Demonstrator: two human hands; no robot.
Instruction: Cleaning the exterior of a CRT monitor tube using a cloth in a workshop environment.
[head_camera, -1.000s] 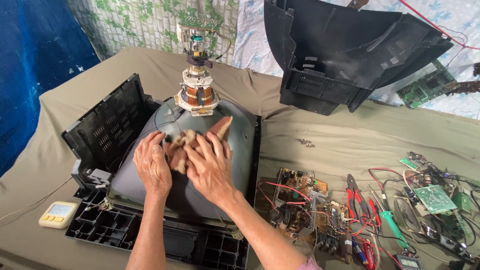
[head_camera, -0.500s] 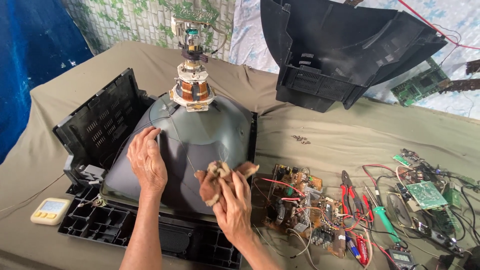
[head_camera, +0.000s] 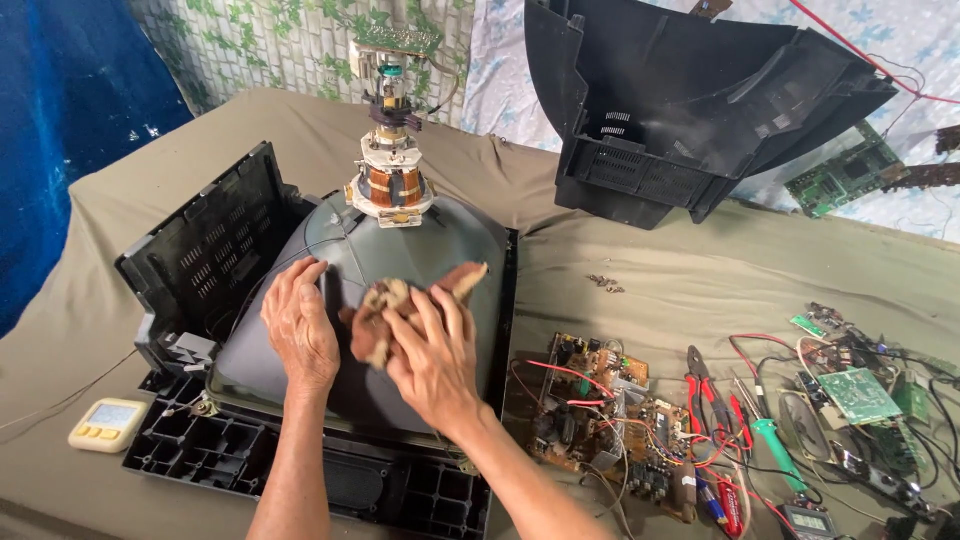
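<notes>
Right hand (head_camera: 432, 352) closed over a brown rag (head_camera: 400, 305), pressing it flat against the grey back of the picture tube (head_camera: 440, 240), fingers spread across the cloth. Left hand (head_camera: 300, 328) just beside it, open and holding nothing, palm down on the same grey glass, fingertips pointing up the slope. Rag bunched between both hands, one corner sticking out toward the tube's right edge. Higher on the tube, a copper-wound yoke (head_camera: 391, 190) around the neck, with a small green board (head_camera: 397, 38) capping the top. Under the tube, a black front frame (head_camera: 300, 470) lying face down on the olive-covered surface (head_camera: 700, 280). Left of the frame, a pale yellow meter (head_camera: 108, 424). Right of the tube, a brown circuit board (head_camera: 600, 410) with loose wires, then red-handled pliers (head_camera: 700, 385), a green-handled screwdriver (head_camera: 775, 445) and more small green boards (head_camera: 860, 395). Farther back, well apart from both hands, a black rear casing (head_camera: 690, 110) standing open.
</notes>
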